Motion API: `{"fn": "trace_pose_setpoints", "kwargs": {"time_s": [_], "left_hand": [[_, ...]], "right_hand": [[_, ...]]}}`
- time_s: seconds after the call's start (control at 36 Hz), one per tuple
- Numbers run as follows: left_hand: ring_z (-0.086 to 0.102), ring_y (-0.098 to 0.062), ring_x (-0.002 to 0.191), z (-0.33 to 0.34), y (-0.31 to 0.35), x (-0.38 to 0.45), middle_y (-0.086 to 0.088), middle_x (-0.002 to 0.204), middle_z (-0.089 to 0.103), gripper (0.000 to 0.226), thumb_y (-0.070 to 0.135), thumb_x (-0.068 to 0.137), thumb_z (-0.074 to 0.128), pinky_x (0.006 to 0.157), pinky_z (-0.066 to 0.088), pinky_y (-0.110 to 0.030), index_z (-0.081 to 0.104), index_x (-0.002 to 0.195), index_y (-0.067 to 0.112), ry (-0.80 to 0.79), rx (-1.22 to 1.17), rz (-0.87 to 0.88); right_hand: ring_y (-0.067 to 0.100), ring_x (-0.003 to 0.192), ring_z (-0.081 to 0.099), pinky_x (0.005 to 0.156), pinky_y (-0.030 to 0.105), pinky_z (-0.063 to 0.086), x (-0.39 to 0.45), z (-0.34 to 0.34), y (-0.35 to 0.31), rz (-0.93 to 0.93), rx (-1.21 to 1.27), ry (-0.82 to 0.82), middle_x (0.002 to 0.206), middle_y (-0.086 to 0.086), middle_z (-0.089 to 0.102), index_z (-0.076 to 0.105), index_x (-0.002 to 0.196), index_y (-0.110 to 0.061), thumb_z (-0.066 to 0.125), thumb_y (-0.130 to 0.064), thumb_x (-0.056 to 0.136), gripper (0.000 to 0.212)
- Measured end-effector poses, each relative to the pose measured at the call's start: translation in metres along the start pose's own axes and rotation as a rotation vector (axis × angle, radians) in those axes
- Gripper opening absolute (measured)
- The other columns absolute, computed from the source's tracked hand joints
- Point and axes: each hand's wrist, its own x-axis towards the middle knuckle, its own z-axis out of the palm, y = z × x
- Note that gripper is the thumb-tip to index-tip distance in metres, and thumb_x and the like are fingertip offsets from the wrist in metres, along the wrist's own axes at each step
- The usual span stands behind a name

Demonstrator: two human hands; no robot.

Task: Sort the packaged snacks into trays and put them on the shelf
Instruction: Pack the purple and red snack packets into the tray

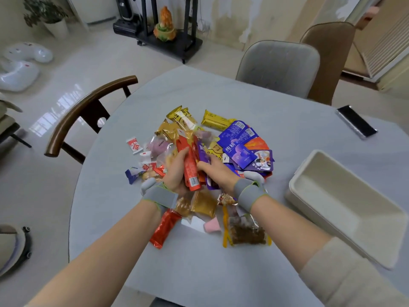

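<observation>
sorting is underway: her left hand (177,173) grips red packs (190,171) over the pile (221,140), right hand (218,171) pinches purple ones (204,155); next, into the empty tray (345,209), probably.

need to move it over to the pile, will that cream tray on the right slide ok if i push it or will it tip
The tray looks wide, low and flat-bottomed, so it will probably slide rather than tip. It shows nothing inside and seems thin-walled, so it is likely light and may skate quickly on the smooth table. It sits close to the table's right edge, so push it inward.
</observation>
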Motion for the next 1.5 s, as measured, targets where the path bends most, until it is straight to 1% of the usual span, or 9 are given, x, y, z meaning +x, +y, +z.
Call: {"fn": "trace_pose_setpoints", "kwargs": {"time_s": [0.17, 0.31, 0.42, 0.61, 0.78, 0.94, 1.06, 1.31, 1.5], "left_hand": [[0.063, -0.027, 0.099, 0.034, 0.003, -0.012, -0.014, 0.108, 0.066, 0.046, 0.053, 0.094, 0.047, 0.101, 0.044, -0.045, 0.061, 0.114, 0.014, -0.064, -0.090, 0.018], [0.070, -0.014, 0.064, 0.058, 0.002, -0.016, -0.002, 0.069, 0.073, 0.028, 0.044, 0.095, 0.050, 0.066, 0.051, -0.031, 0.062, 0.091, 0.019, -0.123, 0.005, 0.036], [0.069, -0.021, 0.082, 0.072, 0.001, -0.016, -0.008, 0.087, 0.074, 0.038, 0.045, 0.092, 0.055, 0.078, 0.054, -0.034, 0.064, 0.108, 0.012, -0.131, 0.043, -0.008], [0.067, -0.025, 0.087, 0.082, -0.006, -0.015, -0.011, 0.092, 0.072, 0.035, 0.046, 0.088, 0.061, 0.079, 0.053, -0.037, 0.068, 0.103, 0.015, -0.202, 0.130, -0.096], [0.067, -0.027, 0.080, 0.079, -0.008, -0.020, -0.012, 0.085, 0.070, 0.013, 0.022, 0.090, 0.058, 0.073, 0.058, -0.045, 0.060, 0.098, 0.012, -0.314, 0.287, -0.132], [0.064, -0.030, 0.084, 0.099, -0.015, -0.008, -0.016, 0.089, 0.065, 0.015, 0.008, 0.079, 0.066, 0.086, 0.055, -0.047, 0.059, 0.093, 0.008, -0.328, 0.780, 0.174], [0.063, -0.013, 0.073, 0.128, -0.028, -0.004, -0.006, 0.082, 0.066, 0.025, 0.005, 0.075, 0.068, 0.068, 0.053, -0.020, 0.062, 0.100, 0.006, -0.377, 0.980, 0.348], [0.065, -0.020, 0.088, 0.215, -0.072, 0.021, -0.017, 0.097, 0.061, 0.084, 0.028, 0.044, 0.074, 0.077, 0.057, -0.041, 0.040, 0.114, -0.004, -0.406, 1.020, 0.377], [0.054, -0.026, 0.104, 0.260, -0.103, 0.032, -0.011, 0.112, 0.052, 0.059, 0.022, 0.069, 0.076, 0.080, 0.042, -0.029, 0.047, 0.118, 0.008, -0.369, 1.451, 0.552]], "right_hand": [[0.020, 0.103, 0.064, 0.094, 0.035, 0.050, -0.009, -0.006, -0.004, -0.024, 0.186, 0.093, 0.116, 0.003, 0.061, 0.031, 0.142, -0.017, 0.051, -0.041, 0.095, 0.056], [0.012, 0.088, 0.064, 0.077, 0.022, 0.053, -0.018, -0.013, -0.007, -0.008, 0.512, 0.149, 0.095, 0.000, 0.064, 0.057, 0.118, -0.020, 0.027, -0.049, 0.100, 0.045], [0.010, 0.082, 0.062, 0.064, 0.018, 0.049, -0.021, -0.019, -0.009, 0.001, 0.620, 0.238, 0.094, 0.000, 0.064, 0.059, 0.113, -0.015, 0.035, -0.040, 0.101, 0.036], [0.022, 0.114, 0.059, 0.097, 0.034, 0.048, -0.025, -0.028, -0.001, 0.037, 0.585, 0.318, 0.126, 0.007, 0.060, 0.052, 0.134, -0.014, 0.039, -0.041, 0.099, 0.046], [0.002, 0.077, 0.061, 0.065, 0.018, 0.049, -0.037, -0.059, 0.003, -0.042, 0.635, 0.121, 0.088, -0.011, 0.063, 0.060, 0.110, -0.025, 0.031, -0.043, 0.101, 0.036], [0.014, 0.079, 0.065, 0.070, 0.028, 0.052, -0.039, -0.086, -0.003, -0.067, 0.501, 0.141, 0.085, 0.002, 0.067, 0.056, 0.119, -0.008, 0.074, -0.031, 0.080, 0.048], [0.020, 0.076, 0.065, 0.074, 0.033, 0.053, -0.053, -0.115, 0.001, -0.057, 0.425, 0.164, 0.082, 0.009, 0.068, 0.066, 0.092, -0.010, 0.076, -0.011, 0.076, 0.019], [0.017, 0.074, 0.061, 0.070, 0.029, 0.052, -0.090, -0.190, 0.038, -0.169, 0.515, 0.583, 0.083, 0.006, 0.058, 0.050, 0.105, -0.008, 0.074, 0.001, 0.072, 0.042], [0.021, 0.089, 0.062, 0.080, 0.036, 0.053, -0.094, -0.223, 0.081, -0.108, 0.536, 0.938, 0.099, 0.007, 0.060, 0.039, 0.116, -0.011, 0.071, -0.011, 0.075, 0.052]]}}
